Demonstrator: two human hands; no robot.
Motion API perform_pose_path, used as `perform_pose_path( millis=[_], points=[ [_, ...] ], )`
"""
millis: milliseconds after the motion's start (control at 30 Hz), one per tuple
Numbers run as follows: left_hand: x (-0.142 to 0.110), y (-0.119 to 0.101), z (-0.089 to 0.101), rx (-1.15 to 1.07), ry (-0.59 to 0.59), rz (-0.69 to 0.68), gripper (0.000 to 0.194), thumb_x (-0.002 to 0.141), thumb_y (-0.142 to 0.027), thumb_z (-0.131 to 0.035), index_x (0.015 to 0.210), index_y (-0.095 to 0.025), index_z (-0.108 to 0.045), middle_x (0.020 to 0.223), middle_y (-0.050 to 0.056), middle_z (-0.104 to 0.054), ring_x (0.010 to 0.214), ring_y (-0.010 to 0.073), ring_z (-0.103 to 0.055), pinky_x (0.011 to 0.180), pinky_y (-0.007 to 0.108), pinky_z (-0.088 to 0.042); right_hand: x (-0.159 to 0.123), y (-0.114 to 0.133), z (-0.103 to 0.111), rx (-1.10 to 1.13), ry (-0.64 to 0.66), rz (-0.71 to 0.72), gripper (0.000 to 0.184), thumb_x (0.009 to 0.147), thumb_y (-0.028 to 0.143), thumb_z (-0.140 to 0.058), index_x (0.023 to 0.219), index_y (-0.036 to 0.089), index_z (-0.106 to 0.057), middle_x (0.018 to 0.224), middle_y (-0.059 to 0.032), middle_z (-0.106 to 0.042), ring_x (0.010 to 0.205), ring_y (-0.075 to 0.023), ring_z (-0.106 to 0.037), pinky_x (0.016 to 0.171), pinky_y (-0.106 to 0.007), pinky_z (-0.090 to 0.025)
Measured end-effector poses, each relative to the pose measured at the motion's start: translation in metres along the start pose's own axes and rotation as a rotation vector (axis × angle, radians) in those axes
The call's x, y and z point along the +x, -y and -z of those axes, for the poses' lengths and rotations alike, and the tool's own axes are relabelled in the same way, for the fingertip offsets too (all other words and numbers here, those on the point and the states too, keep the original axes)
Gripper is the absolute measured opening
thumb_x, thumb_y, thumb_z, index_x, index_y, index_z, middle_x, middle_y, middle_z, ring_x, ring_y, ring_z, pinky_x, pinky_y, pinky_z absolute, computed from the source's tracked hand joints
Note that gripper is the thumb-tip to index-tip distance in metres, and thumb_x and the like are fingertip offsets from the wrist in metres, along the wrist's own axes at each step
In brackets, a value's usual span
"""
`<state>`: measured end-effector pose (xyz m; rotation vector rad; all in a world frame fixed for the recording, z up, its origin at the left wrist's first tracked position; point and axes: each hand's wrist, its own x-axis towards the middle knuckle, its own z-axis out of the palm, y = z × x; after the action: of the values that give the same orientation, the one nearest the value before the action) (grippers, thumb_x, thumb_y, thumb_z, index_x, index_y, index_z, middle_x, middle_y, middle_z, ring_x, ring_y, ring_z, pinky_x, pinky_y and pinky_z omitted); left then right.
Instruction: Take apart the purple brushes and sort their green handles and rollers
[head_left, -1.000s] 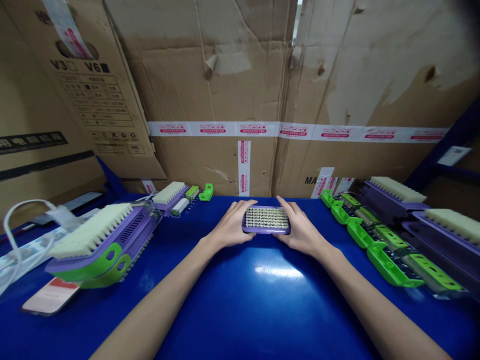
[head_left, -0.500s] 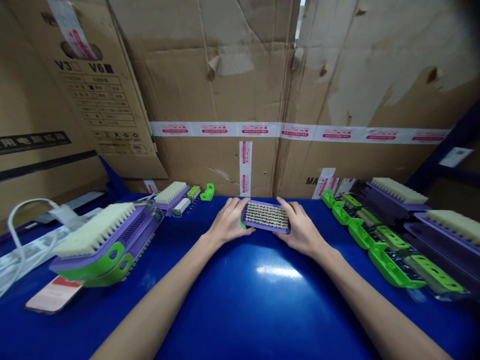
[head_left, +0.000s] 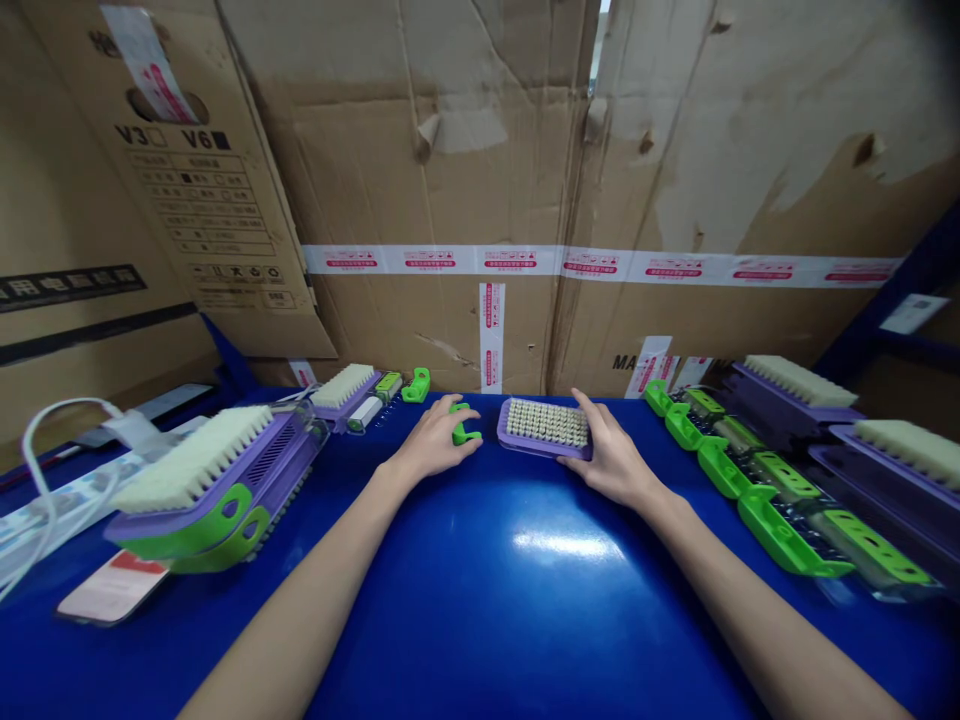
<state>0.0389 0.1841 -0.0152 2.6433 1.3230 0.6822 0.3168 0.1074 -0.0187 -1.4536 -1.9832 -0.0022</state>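
My right hand [head_left: 613, 452] grips the right end of a purple brush [head_left: 517, 442], thumb at the near side and fingers behind. Rows of short cream bristle tufts on the brush face up towards me. My left hand [head_left: 429, 440] holds a small bright green plastic end piece [head_left: 460, 428] between thumb and fingers. This piece is apart from the brush, a little to its left. Both hands are over the blue table [head_left: 480, 590], towards its far edge.
Larger purple-and-green brushes [head_left: 202, 460] lie at left, near a phone [head_left: 112, 588] and a white power strip [head_left: 67, 505]. Another green end piece [head_left: 416, 386] lies at the back. At right are several green end pieces [head_left: 780, 530], clear-cased parts [head_left: 874, 545] and purple brushes [head_left: 900, 450]. Cardboard [head_left: 450, 190] stands behind.
The green end piece has come away from the brush's left end with my left hand, which has moved left. My right hand has shifted the brush slightly right.
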Motion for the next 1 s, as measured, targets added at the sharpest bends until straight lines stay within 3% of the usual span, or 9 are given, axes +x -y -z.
perform_pose_path(
  millis=[267, 567, 700, 867, 1000],
  points=[
    [-0.001, -0.011, -0.002, 0.102, -0.017, -0.063, 0.031, 0.081, -0.037, -0.058, 0.108, -0.024, -0.064, 0.131, 0.011, -0.046, 0.126, 0.0294, -0.040, 0.104, 0.048, -0.033, -0.001, 0.003, -0.001, 0.033, 0.017, 0.007, 0.094, 0.071, 0.029, -0.069, 0.147, 0.026, -0.013, 0.127, -0.0111, -0.045, 0.119, -0.0288, -0.046, 0.101, -0.045, -0.040],
    [0.002, -0.019, -0.014, -0.022, 0.007, -0.048, 0.029, 0.075, -0.040, -0.068, 0.101, -0.028, -0.067, 0.131, 0.006, -0.049, 0.126, 0.0276, -0.041, 0.110, 0.056, -0.018, -0.001, 0.005, -0.001, 0.088, 0.022, 0.011, 0.095, 0.069, 0.028, -0.070, 0.147, 0.025, -0.015, 0.125, -0.0104, -0.048, 0.116, -0.0270, -0.049, 0.100, -0.044, -0.041],
    [0.002, -0.018, -0.014, -0.050, -0.012, -0.043, 0.025, 0.076, -0.039, -0.067, 0.098, -0.028, -0.067, 0.127, 0.004, -0.052, 0.124, 0.0265, -0.043, 0.108, 0.057, -0.019, -0.002, 0.005, -0.002, 0.105, 0.021, 0.000, 0.094, 0.070, 0.032, -0.070, 0.147, 0.024, -0.015, 0.128, -0.0117, -0.047, 0.118, -0.0281, -0.048, 0.100, -0.045, -0.041],
    [0.002, -0.033, 0.013, 0.015, -0.118, -0.097, 0.012, 0.077, -0.031, -0.065, 0.085, -0.023, -0.064, 0.109, 0.003, -0.061, 0.106, 0.0225, -0.053, 0.105, 0.052, -0.025, -0.002, 0.000, -0.004, 0.096, 0.011, -0.008, 0.093, 0.071, 0.036, -0.069, 0.147, 0.023, -0.016, 0.133, -0.0136, -0.045, 0.124, -0.0301, -0.044, 0.103, -0.047, -0.038],
    [-0.005, -0.066, 0.049, 0.048, -0.211, -0.201, 0.010, 0.085, -0.023, -0.052, 0.076, -0.019, -0.055, 0.078, 0.001, -0.060, 0.079, 0.0164, -0.054, 0.080, 0.035, -0.040, -0.002, -0.002, -0.005, 0.084, 0.013, -0.026, 0.092, 0.072, 0.039, -0.068, 0.146, 0.021, -0.016, 0.134, -0.0144, -0.045, 0.124, -0.0299, -0.044, 0.103, -0.047, -0.038]
  ],
)
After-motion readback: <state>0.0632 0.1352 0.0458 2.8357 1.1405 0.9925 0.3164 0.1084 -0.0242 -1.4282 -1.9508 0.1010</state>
